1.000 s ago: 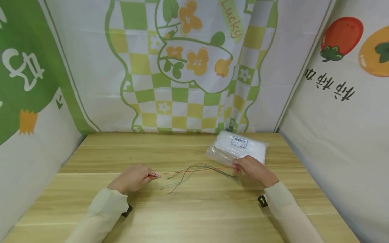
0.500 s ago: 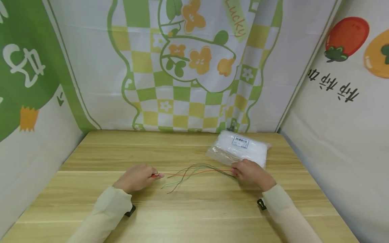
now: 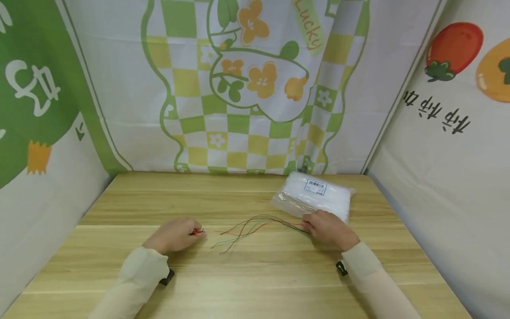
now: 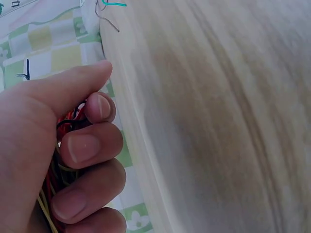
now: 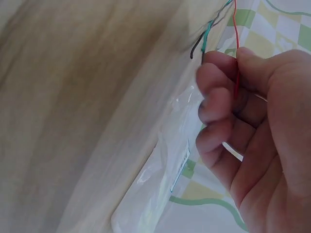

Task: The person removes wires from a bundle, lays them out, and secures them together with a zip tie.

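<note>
My left hand is curled round a bundle of thin red, black and yellow wires, mostly hidden in the palm. A short dark end sticks out past the fingertips. To the right, my right hand pinches one end of a red wire between thumb and forefinger. The rest of that wire runs left over the table, its far end a short gap from the left hand. Several loose green and dark wires lie in a loose arc between the hands, their right ends beside the right hand.
Just behind the right hand lies a clear plastic package with white contents and a barcode label. The wooden table meets printed cloth walls at the back and sides. Each wrist carries a small dark strap-on device.
The red wire was stretched between both hands, then sagged, and its left end is now out of the left hand. The left hand has shifted slightly left; the right hand has barely moved.
</note>
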Demonstrator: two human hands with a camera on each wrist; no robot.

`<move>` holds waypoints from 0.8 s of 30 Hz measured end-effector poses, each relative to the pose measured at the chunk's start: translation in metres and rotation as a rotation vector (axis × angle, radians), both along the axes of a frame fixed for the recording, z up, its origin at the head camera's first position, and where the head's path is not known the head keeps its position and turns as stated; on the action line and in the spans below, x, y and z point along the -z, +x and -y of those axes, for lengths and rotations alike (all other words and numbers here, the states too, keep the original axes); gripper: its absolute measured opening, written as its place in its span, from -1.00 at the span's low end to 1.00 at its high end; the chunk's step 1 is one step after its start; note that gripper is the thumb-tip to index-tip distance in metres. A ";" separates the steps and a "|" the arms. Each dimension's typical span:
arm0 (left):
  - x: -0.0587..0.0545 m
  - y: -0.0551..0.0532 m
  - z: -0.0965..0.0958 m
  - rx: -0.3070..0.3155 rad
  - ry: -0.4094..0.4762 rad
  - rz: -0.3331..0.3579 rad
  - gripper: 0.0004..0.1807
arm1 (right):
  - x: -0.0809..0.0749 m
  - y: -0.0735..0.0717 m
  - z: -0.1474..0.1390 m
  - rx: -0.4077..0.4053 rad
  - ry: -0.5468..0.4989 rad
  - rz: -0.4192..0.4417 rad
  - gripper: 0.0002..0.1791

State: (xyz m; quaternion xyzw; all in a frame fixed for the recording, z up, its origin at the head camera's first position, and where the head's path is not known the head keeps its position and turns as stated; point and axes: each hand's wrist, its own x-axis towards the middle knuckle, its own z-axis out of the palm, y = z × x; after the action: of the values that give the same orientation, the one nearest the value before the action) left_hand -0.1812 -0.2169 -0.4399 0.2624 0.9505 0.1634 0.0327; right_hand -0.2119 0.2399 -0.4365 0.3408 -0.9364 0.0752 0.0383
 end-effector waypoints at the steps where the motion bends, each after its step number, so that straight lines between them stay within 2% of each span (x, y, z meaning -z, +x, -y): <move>1: 0.000 0.000 0.000 -0.003 -0.003 -0.001 -0.49 | -0.001 0.000 0.000 0.004 -0.003 0.002 -0.65; 6: -0.003 0.000 0.000 -0.013 -0.008 0.005 -0.50 | -0.006 0.002 -0.002 0.051 -0.029 0.041 -0.62; 10: -0.006 0.000 -0.002 -0.024 -0.013 -0.014 -0.49 | -0.009 0.003 -0.007 0.126 -0.029 0.077 -0.59; 14: -0.010 0.000 -0.007 -0.033 -0.008 -0.031 -0.50 | -0.011 0.004 -0.013 0.155 -0.043 0.085 -0.58; 17: -0.014 0.001 -0.012 -0.042 -0.016 -0.039 -0.50 | -0.013 0.005 -0.016 0.138 -0.053 0.072 -0.60; 24: -0.023 0.003 -0.029 -0.041 -0.035 -0.066 -0.48 | -0.017 0.006 -0.016 0.021 -0.085 0.036 -0.76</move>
State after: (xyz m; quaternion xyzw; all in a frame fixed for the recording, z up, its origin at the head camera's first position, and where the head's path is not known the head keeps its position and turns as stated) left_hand -0.1787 -0.1879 -0.4165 0.2474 0.9590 0.1386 0.0025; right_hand -0.2058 0.2558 -0.4192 0.3277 -0.9363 0.1207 0.0365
